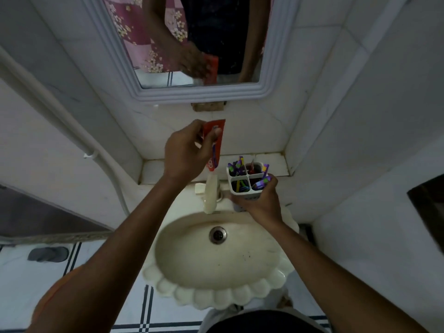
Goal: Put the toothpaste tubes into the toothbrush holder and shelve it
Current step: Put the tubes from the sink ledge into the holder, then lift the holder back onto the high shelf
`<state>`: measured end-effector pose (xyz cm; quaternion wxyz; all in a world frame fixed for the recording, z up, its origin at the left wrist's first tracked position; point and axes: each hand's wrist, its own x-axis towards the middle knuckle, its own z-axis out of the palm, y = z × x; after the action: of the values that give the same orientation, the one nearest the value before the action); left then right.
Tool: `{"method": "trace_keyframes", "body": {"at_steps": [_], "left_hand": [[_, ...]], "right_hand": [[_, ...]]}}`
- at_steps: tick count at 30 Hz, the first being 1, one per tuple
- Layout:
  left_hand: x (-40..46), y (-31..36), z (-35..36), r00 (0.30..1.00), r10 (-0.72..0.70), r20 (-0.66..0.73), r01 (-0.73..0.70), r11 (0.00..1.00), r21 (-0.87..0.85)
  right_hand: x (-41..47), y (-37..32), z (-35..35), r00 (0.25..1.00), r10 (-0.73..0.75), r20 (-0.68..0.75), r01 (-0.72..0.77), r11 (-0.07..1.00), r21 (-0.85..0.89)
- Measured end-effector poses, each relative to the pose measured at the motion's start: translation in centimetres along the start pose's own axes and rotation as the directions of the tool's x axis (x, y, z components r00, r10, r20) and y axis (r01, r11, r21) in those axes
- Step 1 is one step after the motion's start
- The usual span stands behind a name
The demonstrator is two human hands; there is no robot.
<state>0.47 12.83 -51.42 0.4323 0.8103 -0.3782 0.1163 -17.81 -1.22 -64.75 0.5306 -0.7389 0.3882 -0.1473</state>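
Note:
My left hand grips a red toothpaste tube, held upright above the tap, crimped end up. To its right, my right hand holds a white toothbrush holder with four compartments. It is just above the sink's back rim, in front of the tiled shelf. Purple toothbrushes stick out of the holder. The tube is outside the holder, up and to its left.
A cream scalloped sink lies below, with a cream tap at its back and a soap bar beside the tap. A framed mirror hangs above. White tiled walls close in on both sides.

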Motion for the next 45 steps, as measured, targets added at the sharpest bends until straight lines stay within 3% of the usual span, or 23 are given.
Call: {"method": "trace_keyframes", "body": {"at_steps": [3,6,12,21,27,31,34,37,39,42,45], "left_hand": [[-0.1,2.8,0.2,0.998,0.035,-0.05,-0.038,0.996,-0.075],[-0.7,3.9,1.6,0.999,0.003,0.044,0.001,0.996,-0.089],[-2.8,2.1,4.8,0.954,-0.088,0.287,0.0,0.956,0.293],[-2.9,0.8,5.4,0.873,-0.161,0.46,-0.003,0.942,0.336],[-2.8,1.0,6.2,0.877,-0.154,0.455,-0.077,0.891,0.448],[-2.2,0.1,6.7,0.86,-0.205,0.466,-0.041,0.885,0.464],[-2.9,-0.8,6.6,0.863,-0.231,0.449,0.083,0.942,0.324],[-2.0,-1.6,6.1,0.901,-0.277,0.333,0.245,0.96,0.134],[-2.8,0.1,2.7,0.95,-0.233,0.206,0.22,0.972,0.087],[-1.3,-0.4,2.5,0.951,-0.247,0.183,0.24,0.969,0.063],[-1.9,3.4,0.7,0.972,-0.216,0.097,0.215,0.976,0.023]], "right_hand": [[-0.2,-0.2,-0.1,1.0,-0.003,0.006,0.003,1.0,-0.014],[0.1,-0.2,-0.2,1.0,-0.008,0.012,0.008,1.0,-0.029],[0.6,-0.1,-0.6,0.999,-0.018,0.047,0.018,1.0,-0.011],[1.2,-0.5,-0.9,0.998,-0.031,0.045,0.031,1.0,0.001],[1.1,-0.1,-0.4,0.999,-0.043,-0.009,0.043,0.999,-0.003],[0.5,0.6,0.7,0.995,-0.053,-0.085,0.053,0.999,0.002],[-0.4,1.1,1.3,0.992,-0.065,-0.105,0.067,0.998,0.012],[0.8,0.0,1.5,0.992,-0.061,-0.113,0.064,0.998,0.026],[-1.1,-2.5,-0.1,0.978,-0.135,-0.157,0.144,0.989,0.043],[1.4,-3.9,-0.8,0.98,-0.117,-0.162,0.126,0.991,0.041],[0.6,-6.1,-4.2,0.961,-0.198,-0.192,0.209,0.977,0.041]]}}
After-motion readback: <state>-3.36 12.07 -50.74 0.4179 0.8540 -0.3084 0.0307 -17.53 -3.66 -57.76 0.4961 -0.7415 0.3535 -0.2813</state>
